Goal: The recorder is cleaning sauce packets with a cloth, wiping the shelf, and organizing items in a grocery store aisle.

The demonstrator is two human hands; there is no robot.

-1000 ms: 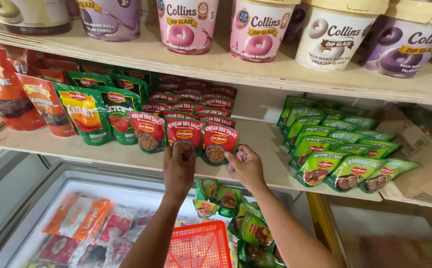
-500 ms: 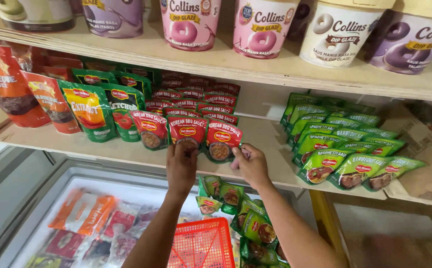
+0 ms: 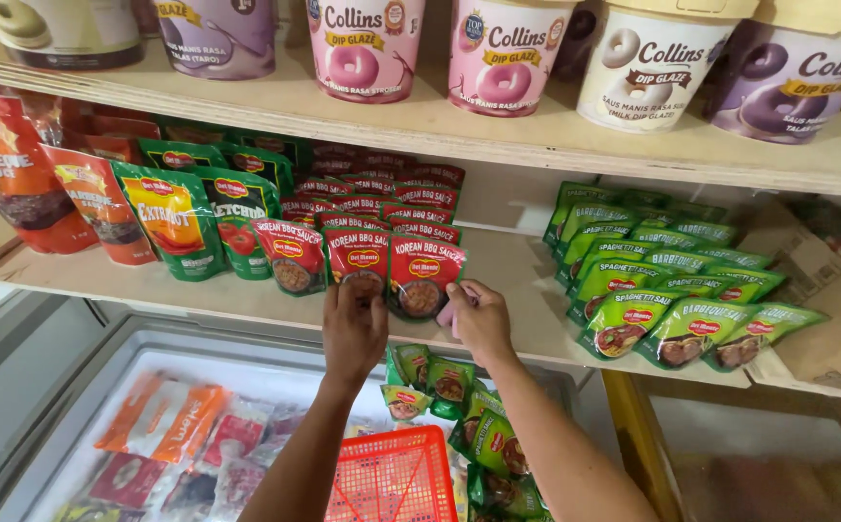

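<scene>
Both hands have risen a little toward the shelf edge since the earlier frame, and I see the front pouches pressed closer into line.

Head view:

1. Left hand point(image 3: 353, 329): fingers closed on the lower edge of the middle red sauce pouch point(image 3: 359, 263), which stands upright at the front of the middle shelf point(image 3: 517, 319).
2. Right hand point(image 3: 478, 317): fingers curled around the lower right corner of the right red sauce pouch point(image 3: 424, 275), touching its neighbour on the left. Something pale pink shows under the fingers; I cannot tell what it is.
3. Location: both pouches stand in the front row, with more red pouches stacked in rows behind them, green ketchup pouches point(image 3: 237, 217) to the left and green spaghetti sauce pouches point(image 3: 633, 314) well to the right.

Handling assessment: I judge each pouch to be a soft, flexible stand-up pack with liquid fill, moderately weighty for its size, with a glossy and probably slippery film. It should buckle if squeezed at mid-body. I recommend holding it at the stiffer sealed bottom or side edges, as both hands do now, and keeping the base flat so it stands.

Below the shelf I see a red plastic basket point(image 3: 391, 478) and an open chest freezer point(image 3: 72, 387).
</scene>
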